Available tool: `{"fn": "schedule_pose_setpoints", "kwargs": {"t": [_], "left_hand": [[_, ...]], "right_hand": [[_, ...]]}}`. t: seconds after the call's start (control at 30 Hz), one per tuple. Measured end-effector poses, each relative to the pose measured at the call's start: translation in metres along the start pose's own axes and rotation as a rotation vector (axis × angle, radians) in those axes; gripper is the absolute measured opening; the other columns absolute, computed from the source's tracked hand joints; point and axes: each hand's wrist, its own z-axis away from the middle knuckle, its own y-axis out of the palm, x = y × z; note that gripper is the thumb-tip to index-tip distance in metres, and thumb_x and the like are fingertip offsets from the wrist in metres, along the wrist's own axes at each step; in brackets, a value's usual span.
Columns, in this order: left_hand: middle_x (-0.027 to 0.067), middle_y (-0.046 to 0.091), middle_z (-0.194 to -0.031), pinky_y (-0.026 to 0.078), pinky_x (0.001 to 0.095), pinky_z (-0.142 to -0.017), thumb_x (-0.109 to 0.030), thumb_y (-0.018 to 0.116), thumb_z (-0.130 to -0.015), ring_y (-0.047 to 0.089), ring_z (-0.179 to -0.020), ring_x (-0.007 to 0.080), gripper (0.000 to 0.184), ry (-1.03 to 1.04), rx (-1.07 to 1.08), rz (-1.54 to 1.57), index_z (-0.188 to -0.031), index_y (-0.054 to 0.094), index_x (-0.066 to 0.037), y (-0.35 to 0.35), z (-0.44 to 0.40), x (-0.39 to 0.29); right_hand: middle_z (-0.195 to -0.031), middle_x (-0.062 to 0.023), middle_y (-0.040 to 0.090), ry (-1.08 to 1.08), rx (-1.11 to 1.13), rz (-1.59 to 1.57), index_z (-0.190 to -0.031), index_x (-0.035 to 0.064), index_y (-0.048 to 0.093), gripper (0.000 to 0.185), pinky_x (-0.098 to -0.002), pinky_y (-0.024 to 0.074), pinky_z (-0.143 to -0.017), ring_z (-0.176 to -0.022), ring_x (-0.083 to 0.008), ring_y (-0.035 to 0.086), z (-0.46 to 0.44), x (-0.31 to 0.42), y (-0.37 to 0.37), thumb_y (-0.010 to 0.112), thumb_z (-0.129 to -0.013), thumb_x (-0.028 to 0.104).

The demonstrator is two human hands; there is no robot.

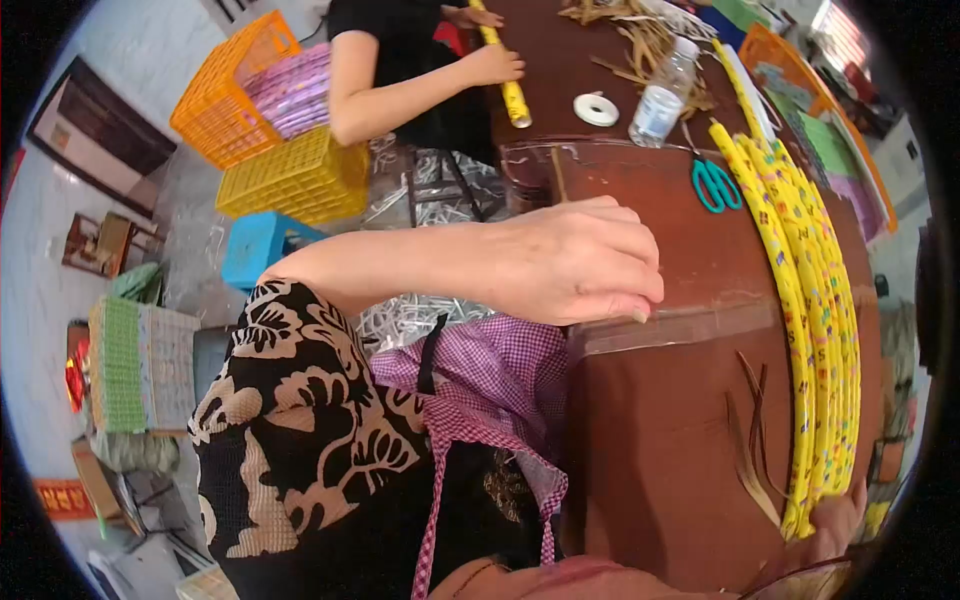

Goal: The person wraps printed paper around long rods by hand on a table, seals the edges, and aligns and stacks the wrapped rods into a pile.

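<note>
My left hand hangs over the brown table with its fingers curled down. Its palm is hidden, so I cannot make out whether anything is in it. At the lower right, my right hand is at the near end of a bundle of yellow patterned tubes, its fingers partly hidden and seeming to close around that end. The bundle lies lengthwise along the table's right side. Thin brown strips lie between my hands, beside the tubes.
Teal-handled scissors, a plastic bottle and a white tape roll are on the table. Across it, a co-worker's hand holds a yellow tube. Orange and yellow crates and a blue stool stand left.
</note>
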Motion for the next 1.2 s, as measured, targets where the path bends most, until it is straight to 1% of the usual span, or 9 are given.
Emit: {"fn": "schedule_pose_setpoints", "kwargs": {"t": [0.17,0.33,0.37,0.43,0.8,0.9,0.93,1.03,1.2], "left_hand": [[0.0124,0.068,-0.091,0.051,0.0348,-0.067,-0.013,0.076,-0.085,0.064,-0.077,0.027,0.02,0.103,-0.25,-0.01,-0.099,0.071,0.001,-0.057,0.022,-0.042],[0.0076,0.065,-0.087,0.051,0.0376,-0.069,-0.037,0.041,-0.106,0.059,-0.079,0.0186,0.049,0.276,-0.164,-0.074,-0.145,0.045,-0.008,-0.125,0.04,-0.08],[0.0017,0.064,-0.085,0.046,0.035,-0.067,-0.047,0.044,-0.103,0.055,-0.075,0.0157,0.052,0.297,-0.293,-0.079,-0.145,0.047,-0.017,-0.125,0.047,-0.09],[0.0001,0.064,-0.085,0.045,0.0345,-0.067,-0.048,0.046,-0.102,0.054,-0.075,0.015,0.048,0.312,-0.412,-0.104,-0.14,0.049,-0.018,-0.13,0.056,-0.105],[-0.0082,0.063,-0.082,0.038,0.0322,-0.069,-0.054,0.055,-0.096,0.051,-0.073,0.0111,0.033,0.318,-0.464,-0.046,-0.109,0.061,-0.024,-0.147,0.077,-0.114],[-0.0104,0.063,-0.081,0.036,0.0316,-0.07,-0.056,0.057,-0.094,0.05,-0.073,0.01,0.031,0.33,-0.459,0.02,-0.101,0.064,-0.026,-0.138,0.079,-0.12],[-0.0081,0.064,-0.083,0.038,0.0315,-0.067,-0.048,0.061,-0.095,0.051,-0.072,0.0115,0.026,0.306,-0.459,0.069,-0.109,0.063,-0.027,-0.134,0.081,-0.122],[-0.0031,0.066,-0.087,0.044,0.0314,-0.064,-0.029,0.067,-0.095,0.056,-0.072,0.0152,0.03,0.209,-0.012,0.225,-0.124,0.06,-0.027,-0.171,0.062,-0.124],[0.0041,0.068,-0.088,0.049,0.0379,-0.07,-0.024,0.067,-0.095,0.06,-0.075,0.0215,0.024,0.245,-0.071,0.353,-0.117,0.059,-0.02,-0.145,0.062,-0.138]], "right_hand": [[-0.115,-0.0046,0.066,-0.081,0.065,-0.206,-0.114,0.0069,0.06,0.019,-0.0469,0.0355,-0.112,-0.113,-0.0238,0.06,-0.054,0.054,-0.011,0.058,-0.097,0.014],[-0.108,-0.001,0.066,-0.054,0.2,-0.458,-0.109,0.0101,0.059,0.014,-0.0469,0.0346,-0.112,-0.107,-0.0212,0.061,-0.098,0.113,-0.028,0.059,-0.095,0.014],[-0.107,-0.0003,0.067,-0.037,0.231,-0.502,-0.108,0.0107,0.059,0.014,-0.0469,0.0344,-0.112,-0.106,-0.0206,0.062,-0.106,0.123,-0.033,0.06,-0.095,0.014],[-0.105,0.0011,0.067,0.0,0.283,-0.587,-0.106,0.0119,0.058,0.012,-0.0469,0.034,-0.111,-0.104,-0.0196,0.062,-0.119,0.141,-0.045,0.061,-0.094,0.014],[-0.091,0.0091,0.069,0.251,0.442,-0.978,-0.094,0.0187,0.055,0.012,-0.0469,0.0319,-0.111,-0.091,-0.0139,0.066,-0.169,0.199,-0.118,0.065,-0.09,0.014],[-0.089,0.009,0.069,0.133,0.302,-1.099,-0.09,0.0185,0.054,0.011,-0.0436,0.0334,-0.109,-0.09,-0.0128,0.066,-0.159,0.194,-0.11,0.064,-0.09,0.014],[-0.089,0.0085,0.069,0.067,0.236,-1.143,-0.088,0.018,0.053,0.011,-0.042,0.0343,-0.109,-0.09,-0.0125,0.066,-0.153,0.193,-0.104,0.064,-0.09,0.015],[-0.089,0.0006,0.07,0.049,-0.017,-1.283,-0.091,0.0146,0.059,0.006,-0.0386,0.0384,-0.104,-0.089,-0.017,0.066,-0.128,0.208,-0.078,0.065,-0.09,0.014],[-0.086,0.008,0.062,-0.424,-0.439,-1.483,-0.106,0.0242,0.065,0.028,-0.0504,0.0352,-0.093,-0.075,-0.0136,0.056,-0.083,0.177,-0.011,0.072,-0.087,0.045]]}}
